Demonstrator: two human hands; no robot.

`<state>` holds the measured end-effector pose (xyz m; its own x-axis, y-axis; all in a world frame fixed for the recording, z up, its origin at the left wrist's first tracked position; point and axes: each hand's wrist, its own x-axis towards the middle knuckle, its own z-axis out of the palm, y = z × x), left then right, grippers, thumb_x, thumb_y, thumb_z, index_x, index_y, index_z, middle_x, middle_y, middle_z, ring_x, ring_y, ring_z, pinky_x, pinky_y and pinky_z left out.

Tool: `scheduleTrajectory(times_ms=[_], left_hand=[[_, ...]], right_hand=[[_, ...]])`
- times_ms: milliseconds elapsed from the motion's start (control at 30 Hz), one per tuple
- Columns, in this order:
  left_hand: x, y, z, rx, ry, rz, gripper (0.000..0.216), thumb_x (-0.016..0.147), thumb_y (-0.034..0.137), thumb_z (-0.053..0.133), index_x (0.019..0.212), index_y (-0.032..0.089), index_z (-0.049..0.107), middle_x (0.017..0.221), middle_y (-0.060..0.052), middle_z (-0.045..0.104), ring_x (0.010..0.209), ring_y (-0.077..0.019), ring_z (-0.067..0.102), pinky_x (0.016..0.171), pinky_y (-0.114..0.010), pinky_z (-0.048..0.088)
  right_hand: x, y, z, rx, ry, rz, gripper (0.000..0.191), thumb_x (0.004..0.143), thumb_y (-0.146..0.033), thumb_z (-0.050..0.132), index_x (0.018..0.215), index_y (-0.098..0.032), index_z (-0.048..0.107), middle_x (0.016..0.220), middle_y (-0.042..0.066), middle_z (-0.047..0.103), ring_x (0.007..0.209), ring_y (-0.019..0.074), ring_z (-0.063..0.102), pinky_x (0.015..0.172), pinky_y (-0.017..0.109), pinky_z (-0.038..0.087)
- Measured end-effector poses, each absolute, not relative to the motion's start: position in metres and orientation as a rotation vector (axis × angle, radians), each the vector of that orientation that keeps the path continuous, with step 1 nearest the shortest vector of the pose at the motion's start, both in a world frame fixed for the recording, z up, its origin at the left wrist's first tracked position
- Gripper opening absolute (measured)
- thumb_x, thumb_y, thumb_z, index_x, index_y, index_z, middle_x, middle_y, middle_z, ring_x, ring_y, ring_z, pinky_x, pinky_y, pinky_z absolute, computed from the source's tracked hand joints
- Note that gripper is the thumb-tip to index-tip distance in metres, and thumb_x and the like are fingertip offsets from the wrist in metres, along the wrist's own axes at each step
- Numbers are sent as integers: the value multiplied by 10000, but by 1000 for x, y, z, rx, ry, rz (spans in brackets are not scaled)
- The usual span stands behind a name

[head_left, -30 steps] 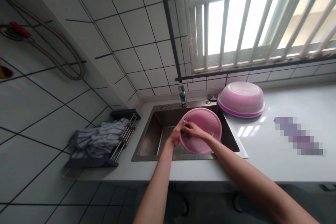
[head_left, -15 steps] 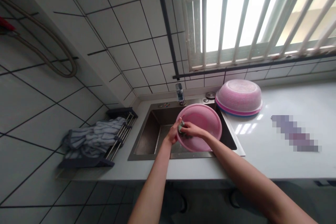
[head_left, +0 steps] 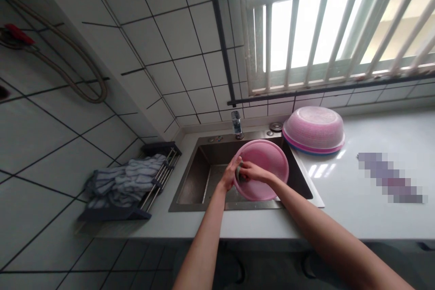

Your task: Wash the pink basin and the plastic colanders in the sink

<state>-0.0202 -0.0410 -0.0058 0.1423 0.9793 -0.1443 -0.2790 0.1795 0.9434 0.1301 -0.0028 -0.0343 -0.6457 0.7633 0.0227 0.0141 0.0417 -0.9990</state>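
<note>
A pink plastic colander [head_left: 268, 163] is held tilted over the steel sink [head_left: 195, 181], its inside facing me. My left hand [head_left: 230, 174] grips its left rim, thumb on the inner side. Against the inner wall by that rim, my right hand [head_left: 250, 171] presses a small greenish cloth [head_left: 239, 172]; the fingers hide much of it, so I cannot tell whether it is a rag or a scouring pad. Behind the colander stands the faucet [head_left: 236, 123], with no water visible from it.
Upside-down pink and blue basins [head_left: 313, 129] are stacked right of the sink on the white counter [head_left: 343, 217]. A rack [head_left: 163, 176] with striped cloth [head_left: 127, 179] stands left. A blurred-out item [head_left: 390, 179] lies on the right. A hose [head_left: 73, 52] hangs on the tiled wall.
My right hand has shifted slightly along the colander's inner left side with the cloth. The left hand keeps its hold on the rim. The whole view has moved a little.
</note>
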Motion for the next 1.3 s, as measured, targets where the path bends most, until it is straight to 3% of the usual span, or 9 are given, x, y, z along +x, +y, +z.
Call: scheduleTrajectory(times_ms=[100, 300, 500, 700, 767, 933, 1000, 1133, 1300], left_hand=[[-23, -41, -7, 920, 1028, 1109, 758, 839, 634, 801, 1394, 143, 646, 859, -92, 782, 736, -267, 743, 714, -373, 595], [-13, -40, -6, 983, 890, 1153, 599, 882, 569, 784, 1302, 148, 710, 1072, -122, 794, 1066, -317, 715, 945, -395, 566], [-19, -41, -6, 991, 963, 1095, 695, 814, 592, 838, 1354, 176, 703, 1118, -125, 793, 998, -305, 747, 906, -408, 590], [-14, -39, -9, 960, 871, 1168, 644, 850, 552, 829, 1377, 203, 704, 1280, -125, 767, 1229, -318, 688, 1076, -436, 538], [-12, -38, -11, 966, 866, 1160, 669, 861, 588, 806, 1397, 205, 685, 1252, -124, 774, 1181, -307, 713, 1034, -421, 563], [-18, -40, -12, 935, 971, 1097, 789, 837, 690, 777, 1419, 173, 643, 926, -94, 791, 806, -263, 769, 803, -384, 609], [-19, -40, -12, 923, 966, 1113, 768, 824, 686, 792, 1369, 157, 673, 897, -86, 783, 808, -254, 760, 811, -373, 600], [-12, -36, -15, 956, 891, 1188, 634, 828, 613, 826, 1266, 164, 729, 1067, -85, 792, 988, -234, 734, 932, -340, 564], [-16, -34, -20, 906, 913, 1086, 710, 817, 697, 792, 1251, 144, 693, 780, -46, 744, 694, -213, 724, 691, -322, 571]], right_hand=[[123, -10, -37, -760, -1896, 1745, 309, 845, -478, 686, 775, -203, 562, 622, -21, 535, 537, 126, 470, 507, 253, 358], [137, 2, -20, -928, -1400, 1343, 389, 911, -597, 590, 849, -216, 549, 684, -13, 564, 578, 139, 494, 534, 261, 403], [135, -7, -29, -764, -1888, 1683, 397, 849, -566, 709, 764, -194, 597, 662, 18, 597, 573, 152, 518, 534, 277, 406], [137, 6, -25, -937, -1370, 1259, 494, 890, -713, 542, 894, -219, 546, 764, 4, 588, 644, 151, 512, 581, 265, 417], [140, 6, -24, -914, -1430, 1310, 484, 880, -699, 574, 901, -216, 556, 765, 5, 595, 647, 150, 519, 579, 260, 417], [132, -7, -31, -755, -1921, 1641, 373, 862, -539, 675, 784, -184, 593, 684, 8, 592, 588, 131, 505, 541, 249, 384], [129, -6, -30, -788, -1850, 1577, 378, 868, -548, 652, 785, -184, 593, 675, 4, 581, 577, 130, 499, 530, 250, 378], [134, 4, -24, -910, -1437, 1293, 394, 878, -590, 597, 860, -196, 594, 700, -6, 582, 594, 137, 510, 545, 251, 406], [134, 0, -34, -816, -1731, 1554, 347, 884, -527, 625, 771, -201, 586, 619, -9, 569, 539, 130, 504, 508, 242, 384]])
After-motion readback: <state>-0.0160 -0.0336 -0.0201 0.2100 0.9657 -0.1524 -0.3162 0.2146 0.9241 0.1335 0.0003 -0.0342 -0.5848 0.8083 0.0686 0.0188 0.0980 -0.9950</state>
